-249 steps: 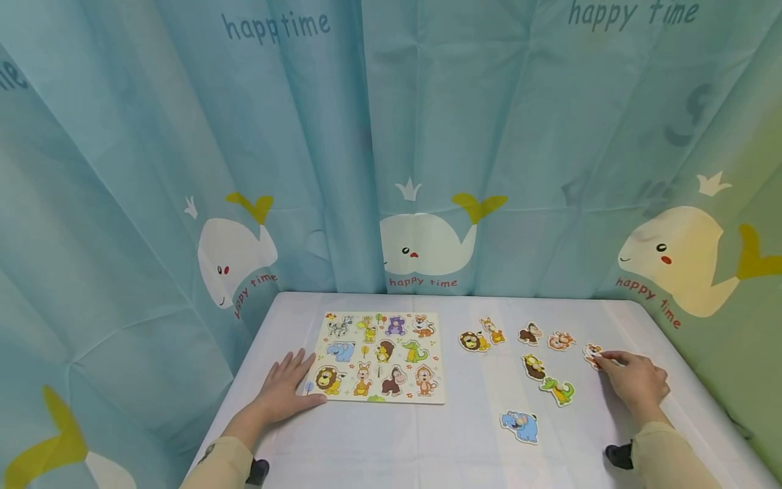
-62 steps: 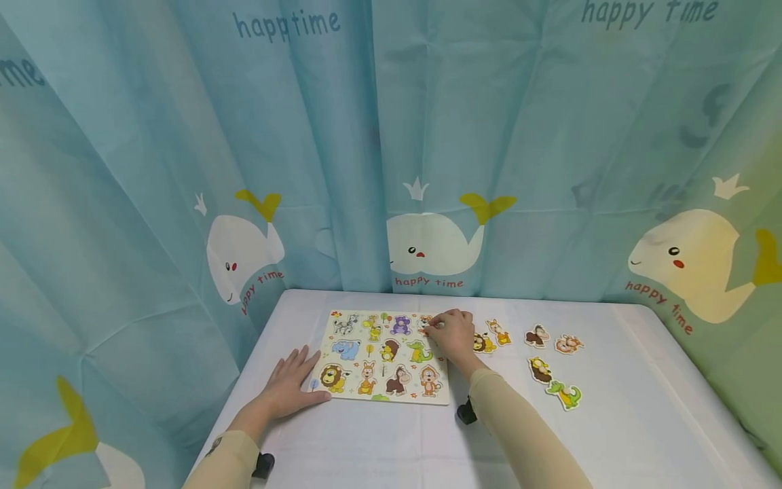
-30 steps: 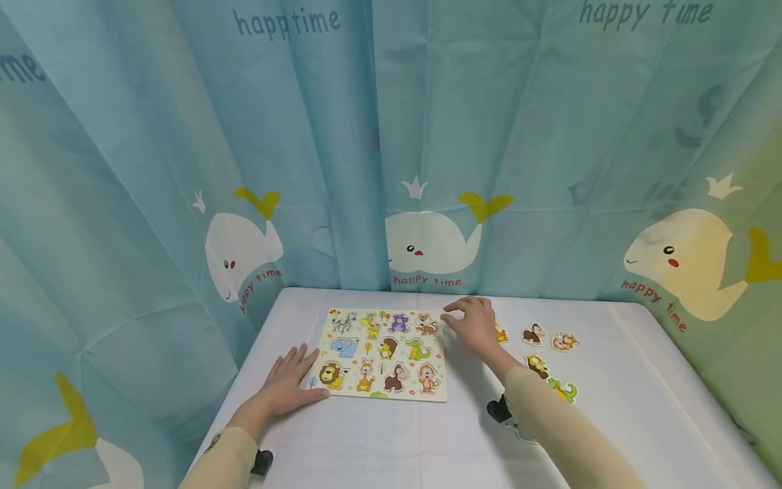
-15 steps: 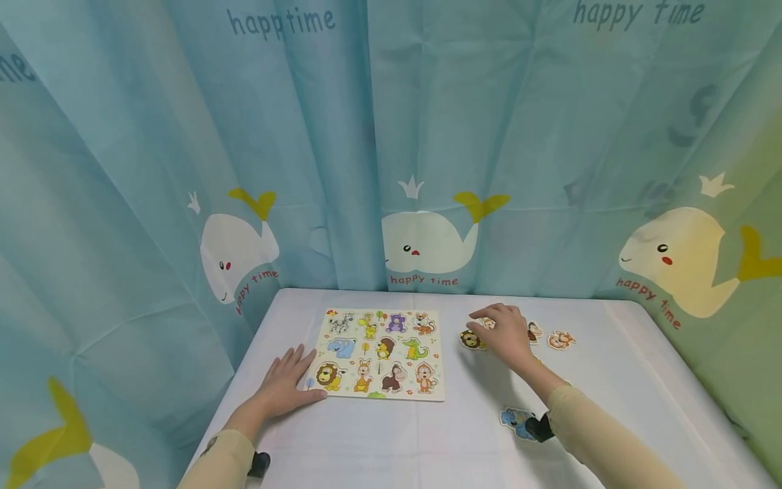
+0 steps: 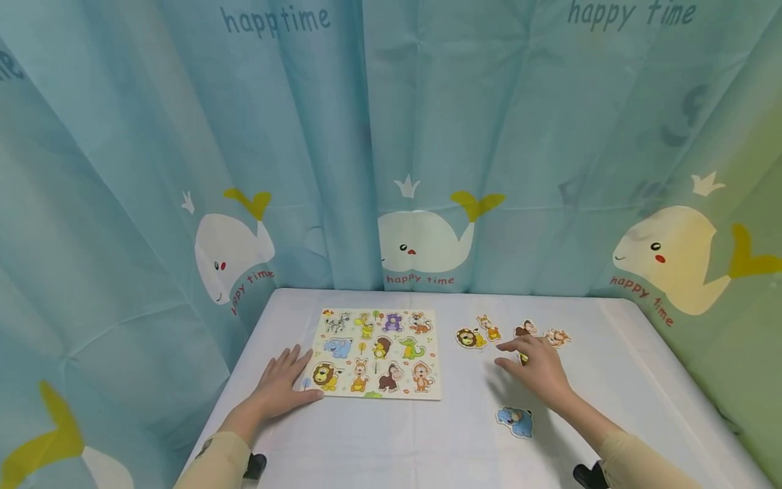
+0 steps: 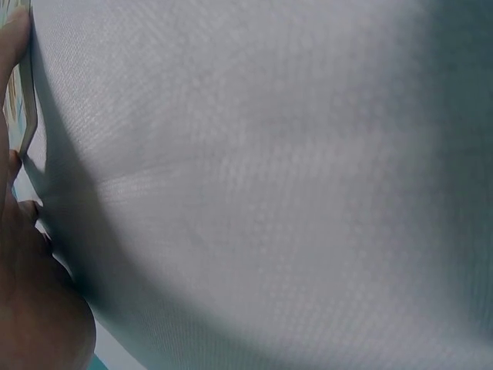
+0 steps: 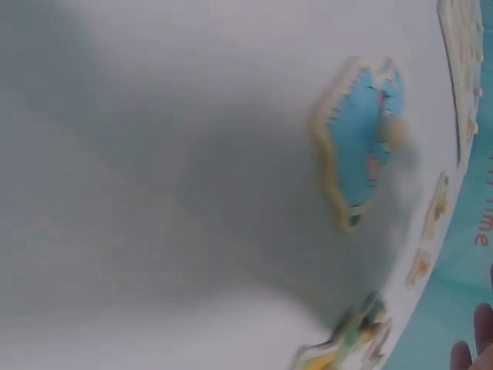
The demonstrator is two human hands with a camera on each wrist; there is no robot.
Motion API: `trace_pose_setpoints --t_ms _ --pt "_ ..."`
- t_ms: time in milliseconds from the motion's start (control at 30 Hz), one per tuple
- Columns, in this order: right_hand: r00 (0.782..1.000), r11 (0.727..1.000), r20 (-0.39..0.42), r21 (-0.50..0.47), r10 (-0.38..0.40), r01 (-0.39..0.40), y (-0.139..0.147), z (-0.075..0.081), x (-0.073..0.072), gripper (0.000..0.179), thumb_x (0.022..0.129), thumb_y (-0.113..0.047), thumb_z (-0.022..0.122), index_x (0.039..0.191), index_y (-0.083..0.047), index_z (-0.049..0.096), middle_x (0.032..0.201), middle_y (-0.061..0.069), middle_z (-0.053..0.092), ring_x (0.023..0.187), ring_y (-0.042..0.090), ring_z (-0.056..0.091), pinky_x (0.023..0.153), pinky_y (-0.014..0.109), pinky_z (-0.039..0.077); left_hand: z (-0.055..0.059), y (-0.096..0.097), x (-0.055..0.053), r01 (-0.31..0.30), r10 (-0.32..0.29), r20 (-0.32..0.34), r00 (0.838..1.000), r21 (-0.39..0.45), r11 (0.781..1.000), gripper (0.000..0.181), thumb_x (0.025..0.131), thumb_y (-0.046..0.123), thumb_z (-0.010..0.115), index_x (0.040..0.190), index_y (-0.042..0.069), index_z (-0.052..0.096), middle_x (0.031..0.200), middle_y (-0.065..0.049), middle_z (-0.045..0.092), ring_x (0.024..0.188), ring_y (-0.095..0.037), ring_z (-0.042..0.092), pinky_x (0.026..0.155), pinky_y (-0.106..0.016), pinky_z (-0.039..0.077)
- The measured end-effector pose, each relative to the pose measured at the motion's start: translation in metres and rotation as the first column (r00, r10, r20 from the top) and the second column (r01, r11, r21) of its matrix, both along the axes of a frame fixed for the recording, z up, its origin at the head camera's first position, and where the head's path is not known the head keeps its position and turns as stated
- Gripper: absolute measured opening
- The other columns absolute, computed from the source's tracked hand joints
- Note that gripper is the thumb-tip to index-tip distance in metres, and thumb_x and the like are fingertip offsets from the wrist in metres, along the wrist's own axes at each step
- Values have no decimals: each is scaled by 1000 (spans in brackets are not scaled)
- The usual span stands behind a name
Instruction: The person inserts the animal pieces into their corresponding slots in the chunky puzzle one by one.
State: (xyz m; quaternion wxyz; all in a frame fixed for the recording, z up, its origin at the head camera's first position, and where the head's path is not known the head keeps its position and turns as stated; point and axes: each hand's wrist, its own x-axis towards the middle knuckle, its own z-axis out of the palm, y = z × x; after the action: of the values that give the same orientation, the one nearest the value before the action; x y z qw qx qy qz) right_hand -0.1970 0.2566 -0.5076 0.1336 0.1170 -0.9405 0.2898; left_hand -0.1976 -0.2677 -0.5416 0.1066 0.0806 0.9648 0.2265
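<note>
My left hand (image 5: 281, 384) lies with spread fingers along the left edge of the animal puzzle board (image 5: 400, 392), its thumb at the lower left corner. In the left wrist view, part of that hand (image 6: 38, 308) shows beside the board's edge. My right hand (image 5: 540, 367) hovers over the table, thumb and forefinger apart, nothing between them. A hedgehog piece (image 5: 523, 358) peeks out by its fingers; the crocodile piece is hidden beneath the hand. Nearer the front lies a blue elephant piece (image 5: 515, 422), which the right wrist view shows close up.
Right of the board, a lion piece (image 5: 470, 338) and a kangaroo piece (image 5: 489, 327) lie together. Behind the right hand are a gorilla piece (image 5: 525, 328) and a monkey piece (image 5: 557, 337). A blue whale-print curtain (image 5: 421, 136) hangs at the table's back edge.
The right hand pinched a tiger piece at far right, carried it to the board's top right corner, let go there, then moved back rightward over the loose pieces. The left hand stays put.
</note>
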Motion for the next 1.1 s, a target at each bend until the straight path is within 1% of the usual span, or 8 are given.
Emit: trace_pose_setpoints --t_ms 100,200,267,533,700,800,933,1100 --pt "999 1000 35 14 13 -13 6 -5 14 27 85 -25 85 108 -12 79 108 6 71 106 35 58 99 60 42 1 0 0 0 0 3 1000 3 1000 107 81 65 75 161 8 32 167 -24 16 154 -47 6 122 -64 3" --pt "995 999 95 42 11 -15 11 -14 30 27 84 -28 86 107 -16 80 108 -1 69 104 29 57 86 52 46 1 0 0 2 -2 3 1000 -1 1000 107 81 65 75 161 8 32 167 -24 16 154 -47 7 122 -65 3" --pt "994 998 113 67 3 -11 14 -21 39 27 82 -30 87 106 -20 80 108 -4 69 106 28 58 89 53 47 1 0 -1 5 -5 0 1000 -8 1000 107 81 65 74 161 8 32 167 -24 16 154 -47 7 122 -65 3" --pt "997 991 66 133 -27 18 19 -38 66 27 73 -35 92 96 -27 81 98 -11 63 101 26 57 84 52 47 0 0 -1 7 -7 -8 1000 -14 1000 107 81 65 74 160 7 32 167 -25 17 153 -48 8 122 -65 3" --pt "994 989 74 134 -76 66 18 -43 75 23 73 -35 93 91 -30 80 99 -10 62 102 25 54 82 51 44 1 1 0 5 -5 -7 1000 -8 1000 107 82 64 75 160 6 32 167 -26 17 153 -48 8 122 -65 3" --pt "990 987 93 130 -104 91 17 -44 78 21 72 -33 93 88 -30 79 98 -10 62 99 22 52 78 46 43 1 0 0 6 -6 -10 1000 -4 1000 107 82 64 75 160 6 33 167 -26 17 153 -48 8 122 -65 3" --pt "979 987 151 102 -140 125 14 -45 81 20 74 -30 92 88 -29 79 99 -7 62 100 24 51 77 43 40 -1 -1 0 9 -9 -13 1000 -6 1000 107 82 65 74 160 6 32 167 -26 17 153 -48 7 122 -65 2" --pt "959 985 227 74 -171 158 12 -47 81 20 76 -31 92 91 -27 80 102 -4 62 104 26 50 81 46 39 -1 0 -1 10 -10 -12 1000 -10 1000 107 82 66 74 161 7 32 167 -25 16 153 -48 7 122 -65 2"
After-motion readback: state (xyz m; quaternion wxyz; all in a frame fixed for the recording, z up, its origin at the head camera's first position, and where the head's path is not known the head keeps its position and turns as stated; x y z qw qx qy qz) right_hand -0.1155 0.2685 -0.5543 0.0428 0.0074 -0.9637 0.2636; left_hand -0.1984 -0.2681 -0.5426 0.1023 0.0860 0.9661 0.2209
